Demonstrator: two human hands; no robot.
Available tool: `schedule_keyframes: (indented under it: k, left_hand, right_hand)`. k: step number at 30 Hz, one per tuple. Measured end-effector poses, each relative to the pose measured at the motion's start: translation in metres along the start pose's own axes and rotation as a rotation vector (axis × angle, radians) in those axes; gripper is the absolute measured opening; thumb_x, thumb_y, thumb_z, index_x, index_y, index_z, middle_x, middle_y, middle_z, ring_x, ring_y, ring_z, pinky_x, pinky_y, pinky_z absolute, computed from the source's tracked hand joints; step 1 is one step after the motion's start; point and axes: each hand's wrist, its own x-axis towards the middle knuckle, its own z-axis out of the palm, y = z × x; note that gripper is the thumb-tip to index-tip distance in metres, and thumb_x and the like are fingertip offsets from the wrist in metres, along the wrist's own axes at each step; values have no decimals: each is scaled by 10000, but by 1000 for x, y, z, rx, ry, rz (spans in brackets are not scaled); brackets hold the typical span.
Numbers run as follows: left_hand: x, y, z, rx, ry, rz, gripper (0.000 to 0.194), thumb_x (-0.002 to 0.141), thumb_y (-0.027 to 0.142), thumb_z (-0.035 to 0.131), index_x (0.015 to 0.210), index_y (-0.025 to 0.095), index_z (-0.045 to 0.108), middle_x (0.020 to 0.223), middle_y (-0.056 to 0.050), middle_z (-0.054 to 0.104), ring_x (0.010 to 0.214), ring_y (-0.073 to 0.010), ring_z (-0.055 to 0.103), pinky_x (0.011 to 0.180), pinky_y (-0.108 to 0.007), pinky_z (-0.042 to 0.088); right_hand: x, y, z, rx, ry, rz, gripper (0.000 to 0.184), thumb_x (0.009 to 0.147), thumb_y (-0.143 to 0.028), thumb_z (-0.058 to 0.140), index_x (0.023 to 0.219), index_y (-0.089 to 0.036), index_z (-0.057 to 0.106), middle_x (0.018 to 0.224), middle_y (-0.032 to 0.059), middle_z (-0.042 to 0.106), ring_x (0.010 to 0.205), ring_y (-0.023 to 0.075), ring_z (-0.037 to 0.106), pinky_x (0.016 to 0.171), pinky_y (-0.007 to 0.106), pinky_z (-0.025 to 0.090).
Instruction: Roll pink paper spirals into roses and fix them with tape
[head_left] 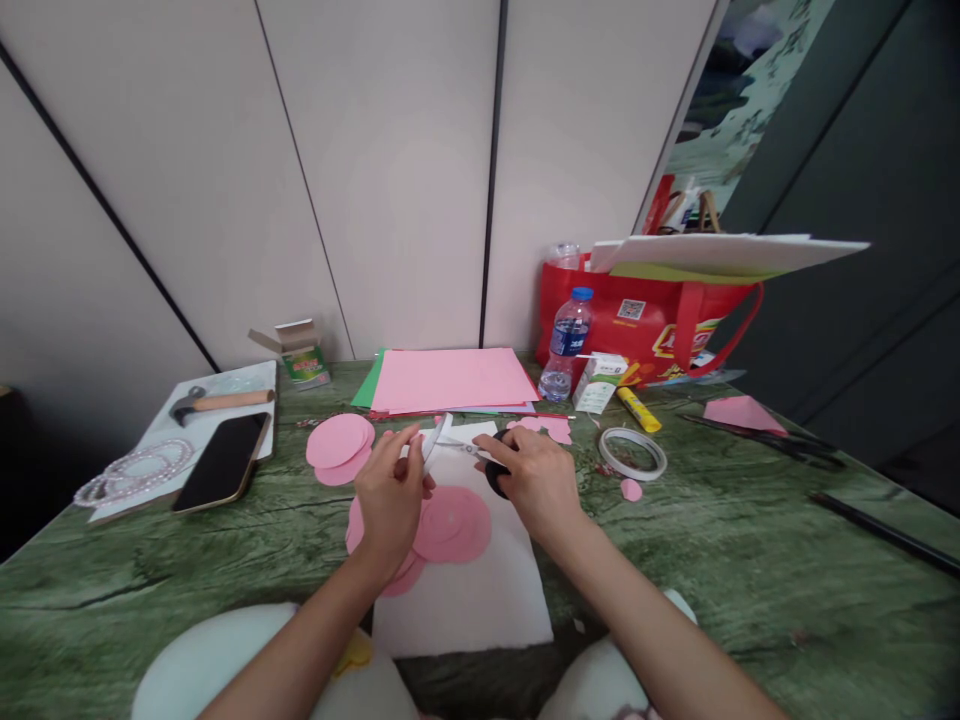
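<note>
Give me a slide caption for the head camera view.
Right hand holds black-handled scissors beside a pale strip in the left hand, with pink paper circles nearby.

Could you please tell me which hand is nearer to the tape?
Right. The right hand is left of the tape; the left hand is farther left.

Right hand [541,480] gripping scissors [471,449], left hand [390,490] pinching paper [433,446] — pink circles [454,525]

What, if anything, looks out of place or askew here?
The wooden-handled, dark-headed hammer, lying on a flat white rectangle at the left, seems odd alongside black-handled scissors and round pink papers. Large white sheets also overhang the red bag.
</note>
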Motion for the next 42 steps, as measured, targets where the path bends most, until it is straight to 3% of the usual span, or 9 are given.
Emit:
schedule_keyframes:
  k: [6,10,16,20,26,29,33,37,42]
  left_hand:
    - [-2,0,0,-29,-32,-67,278,794,348,475,959,161,598,505,43,524,348,-77,508,368,-204,457]
    - [-1,0,-1,-32,-51,-78,283,793,353,473,953,157,598,565,28,551,338,-68,495,342,-197,435]
    - [5,-2,-4,49,-72,86,237,812,316,455,924,165,599,765,-13,564,364,-34,469,347,-180,400]
    - [9,-5,-7,147,-69,218,196,821,261,454,939,183,589,811,-21,583,404,-41,464,422,-191,427]
    - [10,-12,-6,247,-72,324,196,815,245,453,944,201,594,891,-53,612,537,-102,548,460,-212,443]
    - [7,-15,-3,227,-148,303,205,825,238,441,964,202,587,901,-43,605,479,-71,525,470,-209,454]
    - [-2,-13,2,201,-333,308,218,838,228,422,990,209,578,903,-35,595,429,-42,496,483,-207,466]
    - [-8,-8,4,187,-470,337,240,854,228,382,1009,212,564,901,-42,587,456,-49,510,469,-202,471]
    - [-9,-8,6,223,-524,426,241,850,195,371,991,206,567,907,-51,589,614,-94,573,531,-224,503]
  right_hand:
    - [1,0,-5,-66,-60,15,227,751,-183,522,919,-306,613,701,10,565,598,133,473,504,262,191]
    - [2,2,-5,-77,-93,32,170,779,-268,507,905,-308,613,702,5,576,587,128,491,476,256,162]
    - [2,5,-6,-74,-141,26,216,788,-415,483,881,-281,625,696,20,588,584,129,520,470,257,149]
    - [4,13,-6,-81,-167,34,208,789,-406,481,878,-283,624,710,17,608,602,136,534,471,258,149]
    - [8,45,-14,-114,-106,275,239,775,-383,495,959,-276,605,804,29,635,705,169,560,516,243,254]
    - [8,62,-12,-208,-297,344,259,718,-320,569,967,-253,592,870,62,628,769,208,570,534,248,297]
    - [3,76,-1,-249,-567,320,325,689,-126,553,1002,-206,578,981,121,597,912,258,544,601,275,363]
    - [-2,82,7,-174,-634,290,344,700,-56,506,995,-204,602,1010,128,589,971,243,517,707,303,383]
    - [-4,85,10,-132,-629,297,285,716,-57,498,908,-193,659,931,132,621,919,222,540,762,313,368]
